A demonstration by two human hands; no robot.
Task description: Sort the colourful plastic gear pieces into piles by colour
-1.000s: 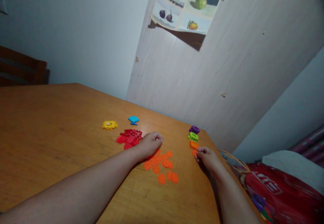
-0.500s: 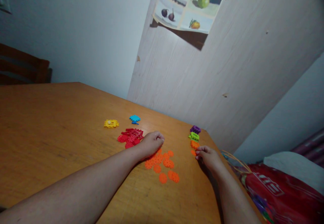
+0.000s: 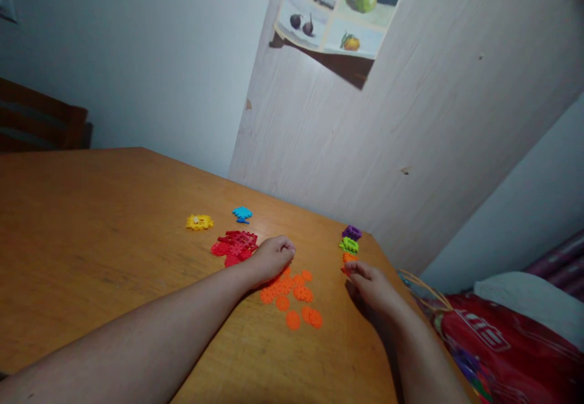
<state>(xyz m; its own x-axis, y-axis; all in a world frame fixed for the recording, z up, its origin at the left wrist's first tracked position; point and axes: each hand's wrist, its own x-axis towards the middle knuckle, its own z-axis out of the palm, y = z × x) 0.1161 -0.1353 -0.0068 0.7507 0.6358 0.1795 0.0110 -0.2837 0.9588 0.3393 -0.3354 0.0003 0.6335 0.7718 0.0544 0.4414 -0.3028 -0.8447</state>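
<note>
My right hand (image 3: pixel 370 285) is closed in a pinch at the right of the table. A small orange plastic piece (image 3: pixel 345 271) shows at its fingertips, mostly hidden by them. Just beyond lies an orange toothed block (image 3: pixel 349 258), in a row with a lime green block (image 3: pixel 349 245) and a purple block (image 3: pixel 351 232). My left hand (image 3: pixel 275 255) rests with curled fingers between a pile of red pieces (image 3: pixel 237 246) and several scattered orange discs (image 3: pixel 292 319). What its fingers hold, if anything, is hidden.
Toward the back left of the wooden table (image 3: pixel 114 221) lie a yellow block (image 3: pixel 199 222) and blue pieces (image 3: pixel 242 213). A red bag (image 3: pixel 506 331) stands beyond the right edge. A wooden chair (image 3: pixel 41 118) is at the far left.
My right hand has shifted slightly left, and the small orange piece that lay by its fingers is now lifted in the fingertips. The left hand stays in place.
</note>
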